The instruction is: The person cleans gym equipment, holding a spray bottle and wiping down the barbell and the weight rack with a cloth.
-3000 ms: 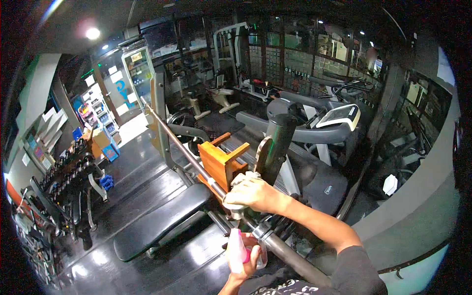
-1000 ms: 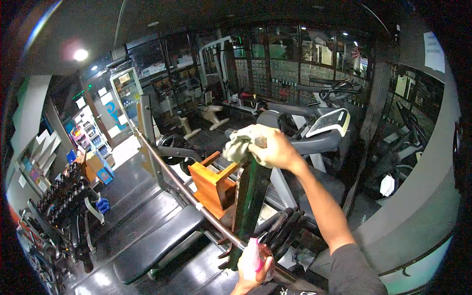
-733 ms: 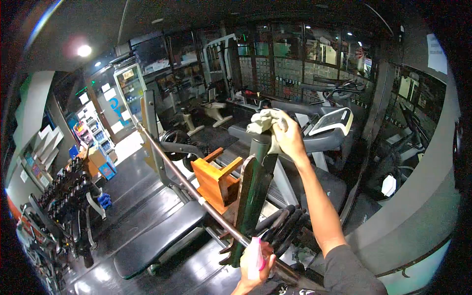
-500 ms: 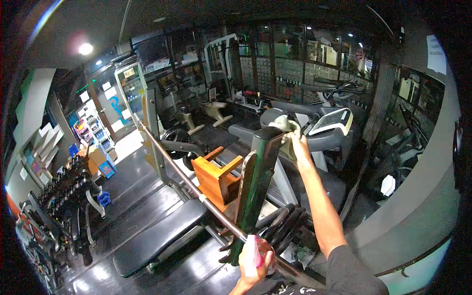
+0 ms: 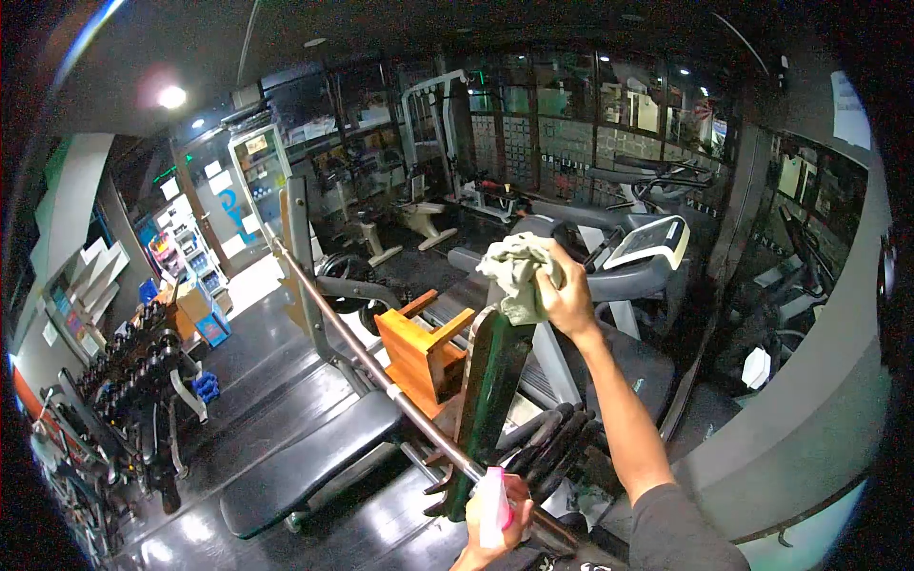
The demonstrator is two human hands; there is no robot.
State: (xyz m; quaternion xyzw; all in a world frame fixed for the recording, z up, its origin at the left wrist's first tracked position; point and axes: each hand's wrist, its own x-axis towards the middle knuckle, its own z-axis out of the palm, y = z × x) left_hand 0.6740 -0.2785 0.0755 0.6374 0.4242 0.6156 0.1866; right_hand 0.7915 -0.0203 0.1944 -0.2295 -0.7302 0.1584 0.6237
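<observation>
My right hand (image 5: 569,295) grips a pale, crumpled cloth (image 5: 517,268) against the top of the bench rack's near upright (image 5: 495,385). The cloth drapes over the upright's end and hides it. Low in the view, my left hand (image 5: 500,523) is closed around a spray bottle (image 5: 493,502) with a white and pink head; most of the bottle's body is hidden by my fingers. Just beside that hand runs a metal barbell bar (image 5: 381,373), lying across the rack at a slant. Below the bar is a black padded bench (image 5: 314,462).
Behind the rack stand a wooden stool (image 5: 419,357), tipped over, and a treadmill (image 5: 638,252). Along the left is a dumbbell rack (image 5: 133,381). Exercise bikes (image 5: 424,219) and a glass-door fridge (image 5: 259,176) are farther back. A curved grey wall (image 5: 809,428) borders the right.
My right hand and the cloth have moved left and toward me, from the far side of the upright onto its top. My left hand still holds the spray bottle, slightly lower.
</observation>
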